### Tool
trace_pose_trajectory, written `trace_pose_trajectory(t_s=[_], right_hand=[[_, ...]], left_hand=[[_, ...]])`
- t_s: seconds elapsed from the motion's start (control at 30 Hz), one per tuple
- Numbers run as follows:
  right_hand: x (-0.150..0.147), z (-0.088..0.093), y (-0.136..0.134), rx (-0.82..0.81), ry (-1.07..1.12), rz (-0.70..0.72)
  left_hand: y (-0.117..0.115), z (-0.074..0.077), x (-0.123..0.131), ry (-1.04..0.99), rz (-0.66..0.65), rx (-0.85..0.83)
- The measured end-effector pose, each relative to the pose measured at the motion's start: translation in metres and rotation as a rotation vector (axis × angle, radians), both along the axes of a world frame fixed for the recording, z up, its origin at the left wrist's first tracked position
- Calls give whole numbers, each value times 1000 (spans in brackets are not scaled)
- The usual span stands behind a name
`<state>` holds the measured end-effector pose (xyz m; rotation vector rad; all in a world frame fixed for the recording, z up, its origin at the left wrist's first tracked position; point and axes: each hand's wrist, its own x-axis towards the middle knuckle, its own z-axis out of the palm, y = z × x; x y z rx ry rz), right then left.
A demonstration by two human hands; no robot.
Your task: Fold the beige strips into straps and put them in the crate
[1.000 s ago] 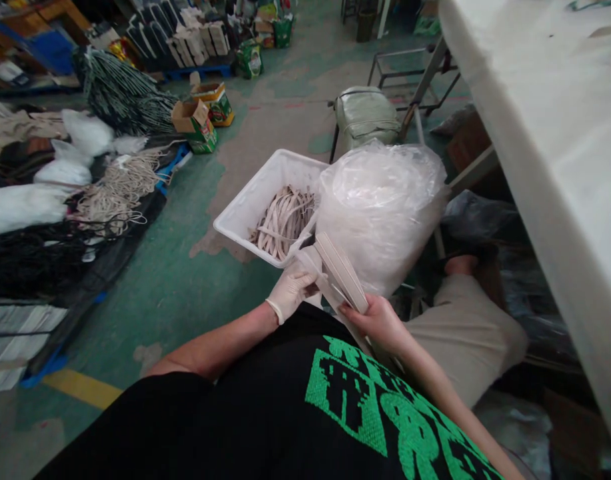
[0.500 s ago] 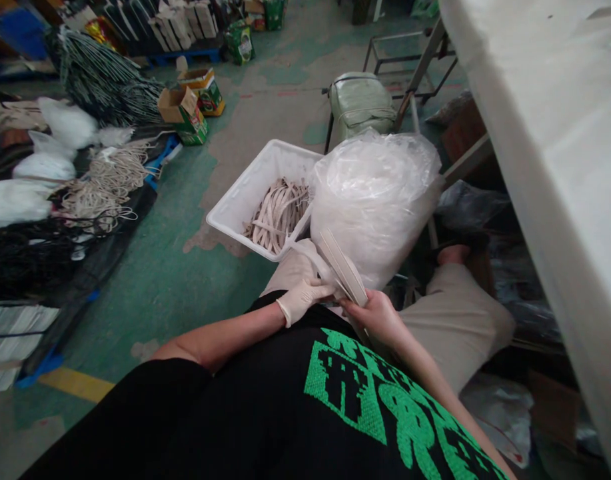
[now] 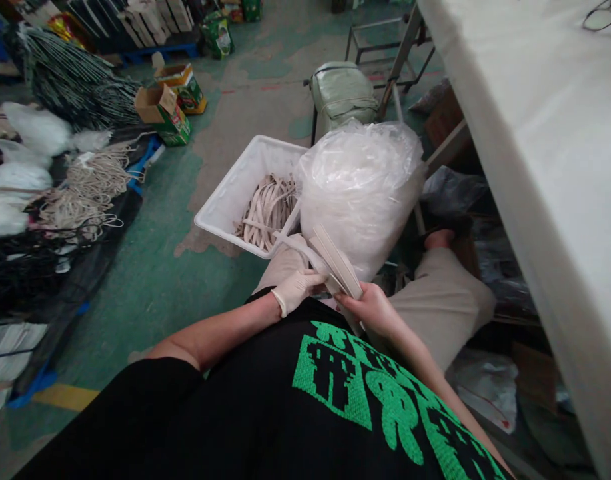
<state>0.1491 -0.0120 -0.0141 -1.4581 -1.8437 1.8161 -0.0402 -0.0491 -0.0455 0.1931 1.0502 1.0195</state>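
Note:
My right hand is closed round a folded bundle of flat off-white strap, held over my lap. My left hand, in a pale glove, pinches the strap at the bundle's left side. From there a length of it runs over my knee to the rim of a white plastic bin. Inside the bin lies a tangled heap of beige straps. Some of my fingertips are hidden behind the bundle.
A big clear plastic bag of white material stands against the bin. On the right runs a white-covered table with glasses on it. Cords and bags lie at left. Open cartons stand on the green floor.
The whole scene has shifted left in view as the head turned slightly right, bringing the glasses into sight. Both hands keep their hold on the strap, with little movement.

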Motion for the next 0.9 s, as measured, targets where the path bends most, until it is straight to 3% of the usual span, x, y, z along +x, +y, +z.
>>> trace_pose_trajectory(t_s=[0.1, 0.2, 0.27, 0.43, 0.63, 0.9], right_hand=[[9, 4, -1, -136, 54, 16], [22, 8, -5, -165, 56, 15], [25, 9, -7, -142, 53, -23], [11, 2, -2, -108, 136, -117], [17, -4, 3, 31, 299, -354], [-1, -10, 2, 339, 235, -117]], left_hand=[[6, 9, -11, 42, 104, 3], [9, 11, -21, 67, 204, -9], [7, 8, -19, 47, 167, -43], [1, 4, 3, -71, -88, -29], [6, 17, -5, -62, -22, -123], [5, 20, 1, -134, -83, -81]])
